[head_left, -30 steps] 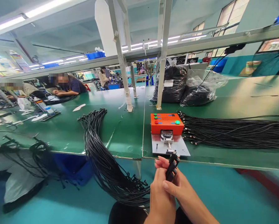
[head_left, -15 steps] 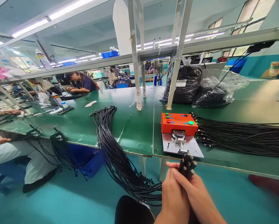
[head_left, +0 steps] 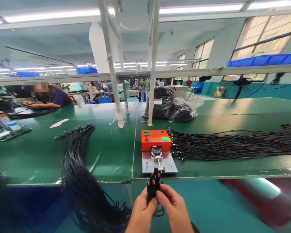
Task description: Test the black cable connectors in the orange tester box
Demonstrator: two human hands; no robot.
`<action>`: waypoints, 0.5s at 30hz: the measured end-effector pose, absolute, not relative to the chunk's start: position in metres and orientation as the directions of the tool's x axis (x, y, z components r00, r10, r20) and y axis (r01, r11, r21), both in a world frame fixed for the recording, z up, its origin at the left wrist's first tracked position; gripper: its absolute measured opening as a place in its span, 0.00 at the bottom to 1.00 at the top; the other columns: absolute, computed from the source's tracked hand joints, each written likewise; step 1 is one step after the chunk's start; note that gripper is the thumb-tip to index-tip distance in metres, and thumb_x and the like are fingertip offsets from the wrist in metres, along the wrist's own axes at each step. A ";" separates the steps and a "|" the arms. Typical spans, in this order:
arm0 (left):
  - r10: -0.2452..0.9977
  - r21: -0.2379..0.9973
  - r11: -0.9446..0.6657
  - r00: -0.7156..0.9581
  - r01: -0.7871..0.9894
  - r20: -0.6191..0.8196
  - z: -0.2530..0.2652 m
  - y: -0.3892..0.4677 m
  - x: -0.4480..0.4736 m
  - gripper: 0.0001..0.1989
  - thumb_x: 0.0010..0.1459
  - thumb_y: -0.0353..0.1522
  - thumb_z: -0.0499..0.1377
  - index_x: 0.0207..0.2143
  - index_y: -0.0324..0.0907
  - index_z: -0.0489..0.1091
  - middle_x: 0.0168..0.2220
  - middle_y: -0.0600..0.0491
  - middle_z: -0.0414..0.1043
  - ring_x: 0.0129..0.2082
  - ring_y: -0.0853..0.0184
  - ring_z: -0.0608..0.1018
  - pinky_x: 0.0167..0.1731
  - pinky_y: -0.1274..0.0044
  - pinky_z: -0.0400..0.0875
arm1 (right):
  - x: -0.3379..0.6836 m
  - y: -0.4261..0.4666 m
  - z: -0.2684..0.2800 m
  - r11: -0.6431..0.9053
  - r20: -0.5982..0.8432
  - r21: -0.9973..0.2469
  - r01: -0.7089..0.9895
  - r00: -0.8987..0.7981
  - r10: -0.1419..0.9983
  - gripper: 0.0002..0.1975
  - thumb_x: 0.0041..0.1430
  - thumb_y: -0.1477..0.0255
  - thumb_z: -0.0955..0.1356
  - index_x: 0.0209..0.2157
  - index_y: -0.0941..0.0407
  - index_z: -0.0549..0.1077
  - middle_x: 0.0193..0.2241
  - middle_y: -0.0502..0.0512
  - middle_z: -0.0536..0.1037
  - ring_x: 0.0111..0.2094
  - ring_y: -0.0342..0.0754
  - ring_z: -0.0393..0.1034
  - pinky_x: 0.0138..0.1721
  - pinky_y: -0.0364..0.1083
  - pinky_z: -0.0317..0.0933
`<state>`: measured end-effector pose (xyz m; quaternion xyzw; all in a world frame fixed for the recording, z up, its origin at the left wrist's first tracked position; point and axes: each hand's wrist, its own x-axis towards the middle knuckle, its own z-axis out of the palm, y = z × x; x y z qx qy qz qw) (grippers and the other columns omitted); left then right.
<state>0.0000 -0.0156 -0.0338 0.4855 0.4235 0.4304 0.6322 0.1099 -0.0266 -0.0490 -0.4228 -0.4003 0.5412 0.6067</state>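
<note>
Both hands, left hand and right hand, grip a bunch of cable plugs just near the orange tester; plugs being sorted, next likely seating one in its fixture.

head cam | worn by the person, faces forward and down across the bench | near the hands at bottom edge | single view, nothing shared

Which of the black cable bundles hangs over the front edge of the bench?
The left bundle does: it runs across the green bench and droops over the edge. The right bundle, beside the orange box, lies flat on the benchtop.
</note>
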 end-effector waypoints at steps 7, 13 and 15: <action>0.959 0.911 0.271 0.172 -0.310 -0.227 -0.040 -0.003 0.004 0.20 0.39 0.44 0.69 0.30 0.38 0.76 0.26 0.52 0.73 0.26 0.68 0.72 0.29 0.78 0.68 | 0.106 -0.021 -0.071 0.101 -0.009 -0.951 -0.294 0.351 0.936 0.20 0.53 0.54 0.67 0.33 0.57 0.75 0.30 0.55 0.77 0.30 0.49 0.70 0.35 0.43 0.64; 0.979 0.933 0.168 -0.053 -0.319 -0.195 -0.044 0.001 -0.002 0.23 0.40 0.50 0.66 0.28 0.39 0.73 0.16 0.58 0.64 0.18 0.74 0.66 0.20 0.84 0.62 | 0.122 0.003 -0.073 -0.062 -0.165 -0.940 -0.334 0.288 0.943 0.23 0.48 0.50 0.66 0.26 0.58 0.69 0.14 0.50 0.70 0.20 0.49 0.67 0.27 0.46 0.63; 0.979 0.940 0.171 -0.056 -0.295 -0.196 -0.041 0.000 0.001 0.26 0.41 0.52 0.63 0.31 0.38 0.73 0.14 0.62 0.55 0.14 0.78 0.57 0.14 0.87 0.51 | 0.124 0.011 -0.067 -0.126 -0.209 -0.930 -0.345 0.216 0.954 0.22 0.45 0.51 0.67 0.24 0.58 0.68 0.11 0.47 0.67 0.16 0.47 0.64 0.23 0.44 0.61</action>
